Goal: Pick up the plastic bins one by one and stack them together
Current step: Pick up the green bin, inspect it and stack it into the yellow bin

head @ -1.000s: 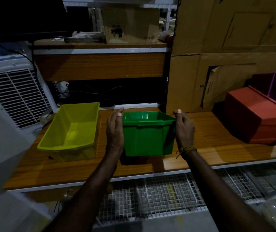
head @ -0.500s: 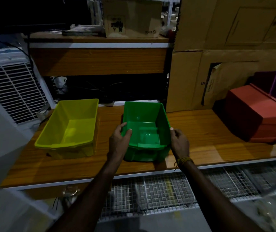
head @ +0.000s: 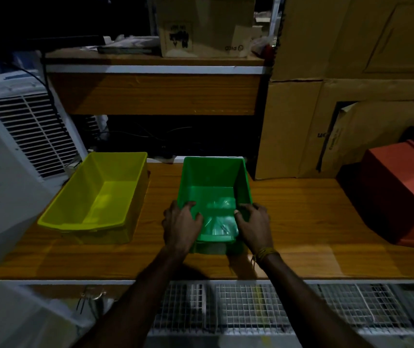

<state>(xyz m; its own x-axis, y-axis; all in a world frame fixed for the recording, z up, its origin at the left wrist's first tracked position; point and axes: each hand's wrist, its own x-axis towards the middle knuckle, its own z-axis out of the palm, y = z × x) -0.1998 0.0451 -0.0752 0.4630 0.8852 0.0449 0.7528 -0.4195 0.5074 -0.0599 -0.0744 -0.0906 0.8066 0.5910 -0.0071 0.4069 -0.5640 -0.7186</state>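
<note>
- Dim storeroom light falls on a wooden desk [head: 301,222], with a cardboard wall [head: 351,84] stacked behind its right half and a dark gap under an upper shelf [head: 150,94] behind its middle.
- We see the green bin [head: 213,194] standing open side up near the middle of the desk, its low scooped front toward us.
- Our left hand [head: 180,224] grips the bin's near left corner, fingers [head: 191,205] curled over the rim and dipping inside.
- Our right hand [head: 255,226] takes the near right corner the same way, its fingers hooked over the rim, so both hands are closed on the green bin.
- We spot a yellow thread band [head: 266,253] around the right wrist.
- We cannot tell whether the bin rests flat on the desk or hangs just off it; its far end lies close to the desk's back edge.
- Left of it sits the yellow bin [head: 100,197], longer and shallower, open side up, apart from the green one with bare wood between them.
- Over on the right, a red bin [head: 407,192] lies upside down, well apart from our hands, partly cut off by the frame edge.
- At far left stands a white cooler [head: 25,136] with a slatted grille, just beside the yellow bin's far corner.
- Up on the shelf we have a small carton [head: 206,26] with a printed label.
- Below the desk's front edge runs wire mesh [head: 251,307], crossed by both our forearms.
</note>
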